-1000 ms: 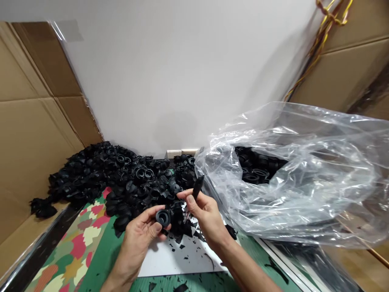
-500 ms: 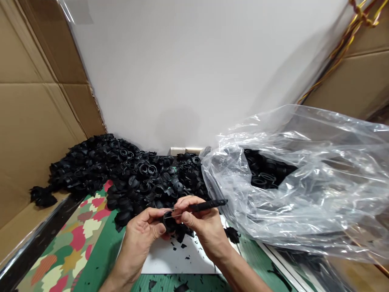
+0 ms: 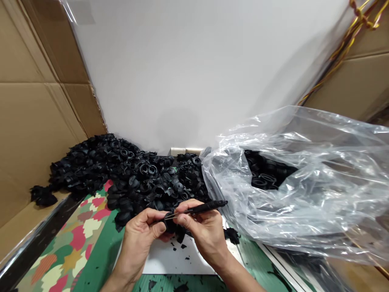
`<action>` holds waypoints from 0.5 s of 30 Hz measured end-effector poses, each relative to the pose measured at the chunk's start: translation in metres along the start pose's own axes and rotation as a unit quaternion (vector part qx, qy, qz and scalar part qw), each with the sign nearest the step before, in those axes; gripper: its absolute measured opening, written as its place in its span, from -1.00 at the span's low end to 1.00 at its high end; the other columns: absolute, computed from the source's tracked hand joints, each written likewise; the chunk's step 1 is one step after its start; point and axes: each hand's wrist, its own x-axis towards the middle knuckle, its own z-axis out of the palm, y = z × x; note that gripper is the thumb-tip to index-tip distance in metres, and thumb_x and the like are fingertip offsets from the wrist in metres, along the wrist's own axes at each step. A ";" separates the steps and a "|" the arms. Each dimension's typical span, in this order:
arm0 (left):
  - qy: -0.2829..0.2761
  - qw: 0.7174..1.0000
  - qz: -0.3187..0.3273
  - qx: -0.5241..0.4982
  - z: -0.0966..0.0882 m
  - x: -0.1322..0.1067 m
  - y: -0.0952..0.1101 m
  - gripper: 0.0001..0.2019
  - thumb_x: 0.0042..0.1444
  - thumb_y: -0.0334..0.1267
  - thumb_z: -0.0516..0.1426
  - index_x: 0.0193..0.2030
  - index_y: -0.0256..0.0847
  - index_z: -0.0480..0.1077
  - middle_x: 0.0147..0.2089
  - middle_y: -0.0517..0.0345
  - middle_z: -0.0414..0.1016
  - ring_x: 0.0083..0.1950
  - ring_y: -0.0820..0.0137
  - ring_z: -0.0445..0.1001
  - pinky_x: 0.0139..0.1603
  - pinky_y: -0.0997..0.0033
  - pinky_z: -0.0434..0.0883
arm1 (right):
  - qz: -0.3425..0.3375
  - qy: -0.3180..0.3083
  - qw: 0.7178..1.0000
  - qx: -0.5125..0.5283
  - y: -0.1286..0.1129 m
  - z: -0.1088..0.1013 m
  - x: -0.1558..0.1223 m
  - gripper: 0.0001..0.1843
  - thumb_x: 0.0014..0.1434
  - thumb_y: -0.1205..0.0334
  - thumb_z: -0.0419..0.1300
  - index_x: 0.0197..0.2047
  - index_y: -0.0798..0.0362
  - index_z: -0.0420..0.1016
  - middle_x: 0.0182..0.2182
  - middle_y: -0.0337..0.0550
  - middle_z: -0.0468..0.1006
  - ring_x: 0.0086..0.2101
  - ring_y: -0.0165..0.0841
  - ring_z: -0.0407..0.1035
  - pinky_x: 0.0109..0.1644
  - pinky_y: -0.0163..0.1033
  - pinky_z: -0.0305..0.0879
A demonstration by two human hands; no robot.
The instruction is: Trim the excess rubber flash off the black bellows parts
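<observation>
Pinched between the thumb and fingers of my left hand (image 3: 146, 229) is a small black ring-shaped rubber part (image 3: 169, 223). My right hand (image 3: 203, 229) is closed on tweezers (image 3: 209, 207), whose dark rear end sticks out to the right past the fingers. Their two thin metal prongs lie close together, and the tips meet the rim of the rubber part. My fingers hide some of the part. Both hands are held above a white sheet (image 3: 170, 263) sprinkled with black scraps (image 3: 183, 246).
A large heap of black rubber parts (image 3: 146, 178) spreads beyond my hands and to the left. On the right, a clear plastic bag (image 3: 328, 202) holds more of them. Cardboard (image 3: 36, 101) stands at the left, a pale panel (image 3: 194, 73) behind. The work surface (image 3: 100, 251) is green.
The right hand has shifted slightly, and the tweezers' prongs are closer together at the part's rim. My left hand keeps its hold almost unmoved.
</observation>
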 end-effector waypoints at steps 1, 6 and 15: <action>0.004 1.000 0.000 -0.001 0.000 0.000 0.000 -0.79 -0.25 -0.23 0.41 -0.44 -0.23 0.57 -0.43 0.13 0.61 -0.49 0.43 0.49 -0.47 0.48 0.50 | -0.002 0.000 1.000 -0.004 0.000 0.000 0.000 -0.92 -0.09 0.33 0.37 -0.44 0.06 0.57 -0.51 -0.24 0.55 -0.50 -0.41 0.43 -0.43 -0.36 0.40; 0.008 1.000 0.008 0.002 0.000 -0.001 0.002 -0.80 -0.26 -0.21 0.41 -0.47 -0.22 0.58 -0.38 0.10 0.62 -0.46 0.40 0.51 -0.48 0.48 0.51 | 0.004 -0.013 1.000 -0.005 0.002 -0.001 -0.002 -0.92 -0.06 0.32 0.37 -0.42 0.07 0.56 -0.50 -0.24 0.54 -0.50 -0.41 0.42 -0.43 -0.36 0.39; 0.019 0.999 0.028 0.037 0.000 -0.003 0.000 -0.84 -0.23 -0.22 0.39 -0.50 -0.23 0.59 -0.31 0.04 0.62 -0.45 0.37 0.51 -0.50 0.46 0.50 | -0.063 -0.018 0.996 -0.053 0.000 0.006 -0.005 -0.94 0.01 0.28 0.33 -0.44 0.03 0.53 -0.55 -0.23 0.52 -0.54 -0.37 0.42 -0.50 -0.32 0.39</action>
